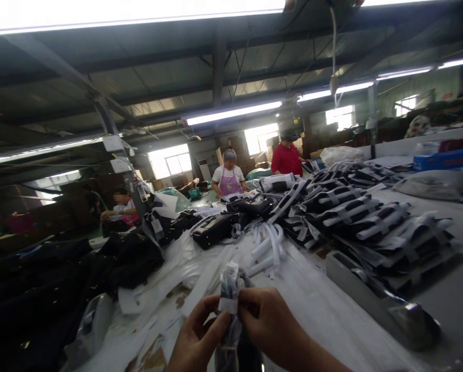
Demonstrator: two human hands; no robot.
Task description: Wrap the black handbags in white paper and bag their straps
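At the near edge of the table, my left hand (200,330) and my right hand (272,315) hold a dark strap-like bundle in clear plastic (231,279). A white band (228,305) crosses this bundle. The left thumb and fingers pinch it from the left side, at the band. From the right, the right thumb and forefinger close on it at the same height. Its lower part runs down between my hands over something dark, which I cannot make out. Just beyond the hands lie white foam-like tubes (268,245).
Beyond the tubes sits a black handbag (213,230). Stacked bags with white-wrapped handles (355,206) fill the right side, near a grey tape dispenser (382,299). Dark bags (41,289) pile up at left. Two co-workers (231,175) stand at the back; another person (121,206) is at left.
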